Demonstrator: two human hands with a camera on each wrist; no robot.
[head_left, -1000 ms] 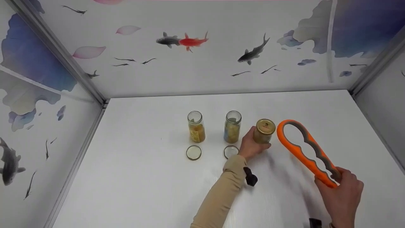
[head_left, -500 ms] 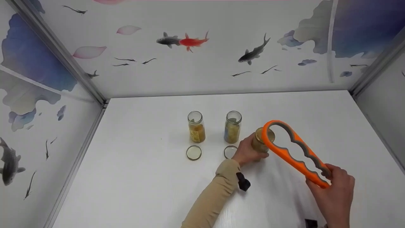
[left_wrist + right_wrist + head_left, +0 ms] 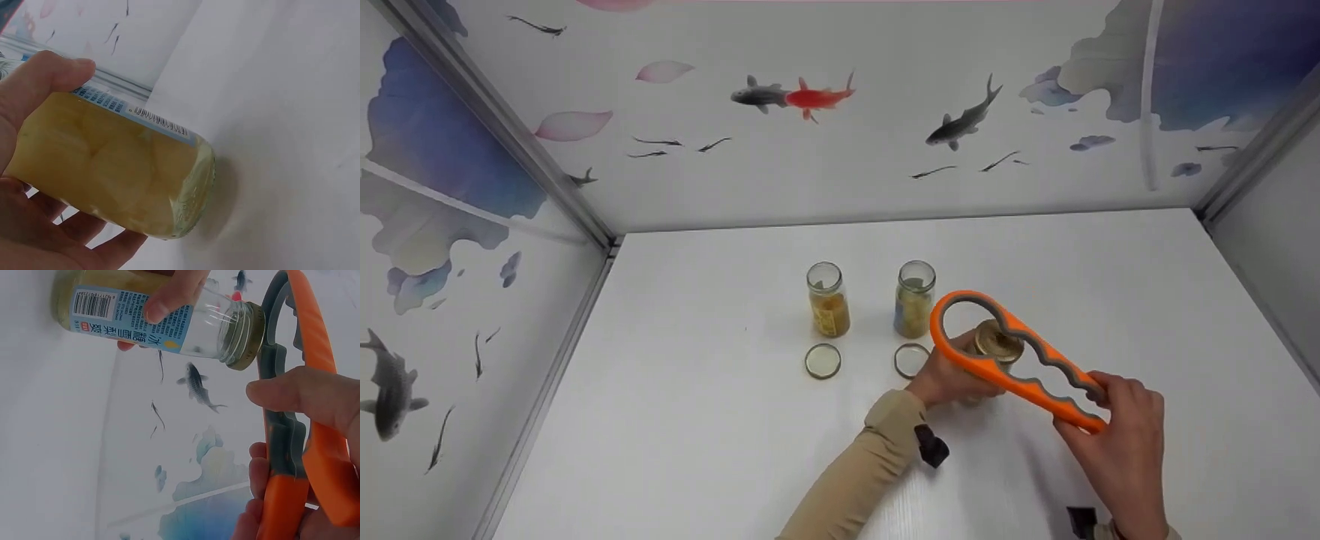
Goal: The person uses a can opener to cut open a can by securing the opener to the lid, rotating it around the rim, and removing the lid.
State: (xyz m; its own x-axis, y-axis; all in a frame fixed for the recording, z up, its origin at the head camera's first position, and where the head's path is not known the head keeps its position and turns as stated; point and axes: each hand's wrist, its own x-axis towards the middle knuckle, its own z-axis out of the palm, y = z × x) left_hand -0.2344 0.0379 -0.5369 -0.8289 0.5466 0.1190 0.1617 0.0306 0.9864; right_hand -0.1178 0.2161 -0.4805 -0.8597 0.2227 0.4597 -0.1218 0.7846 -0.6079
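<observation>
My left hand (image 3: pixel 949 375) grips a glass jar (image 3: pixel 112 163) round its side. Pale yellow pieces in liquid fill much of it, and its label (image 3: pixel 135 315) is blue. On top sits a gold lid (image 3: pixel 999 343). My right hand (image 3: pixel 1121 442) holds an orange jar opener (image 3: pixel 1024 386) by its handle ends, thumb and fingers on opposite arms. The opener's grey scalloped lining (image 3: pixel 275 360) lies close by the lid; whether they touch I cannot tell. From the head view, the lid shows between the opener's two arms, right of its round end.
Two lidless jars with yellow contents, a left one (image 3: pixel 830 311) and a right one (image 3: pixel 913 307), stand further back on the white table (image 3: pixel 697 420). In front of them lie two lids, one (image 3: pixel 823 361) at left and one (image 3: pixel 911 361) near my left wrist. Printed panels (image 3: pixel 870 180) enclose the table.
The opener has moved left with my right hand, from beside the held jar to over its lid. My left hand has drawn the jar a little nearer to me.
</observation>
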